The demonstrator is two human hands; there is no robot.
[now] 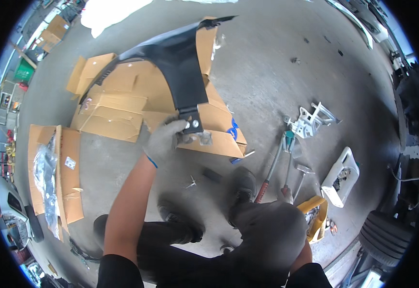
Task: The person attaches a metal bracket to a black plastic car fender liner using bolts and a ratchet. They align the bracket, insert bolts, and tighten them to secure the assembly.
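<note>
A black car fender [183, 62] lies over flattened cardboard, its curved arch toward the left. My left hand [164, 137], in a grey glove, is closed on the narrow bracket end of the fender, where two bright round spots show. To the right, long-handled bolt cutters [273, 163] with red grips and a green head lie at a slant. My right hand [285, 194], gloved and mostly hidden behind my knee, is closed around the end of one of their handles. The cutter head reaches a silver metal bracket [308, 122].
A hammer [303, 174], a white plastic housing [332, 197] and a yellow container [321, 224] of small parts stand right of my legs. An opened cardboard box [70, 185] with clear plastic wrap lies left. A tire [385, 235] is at lower right.
</note>
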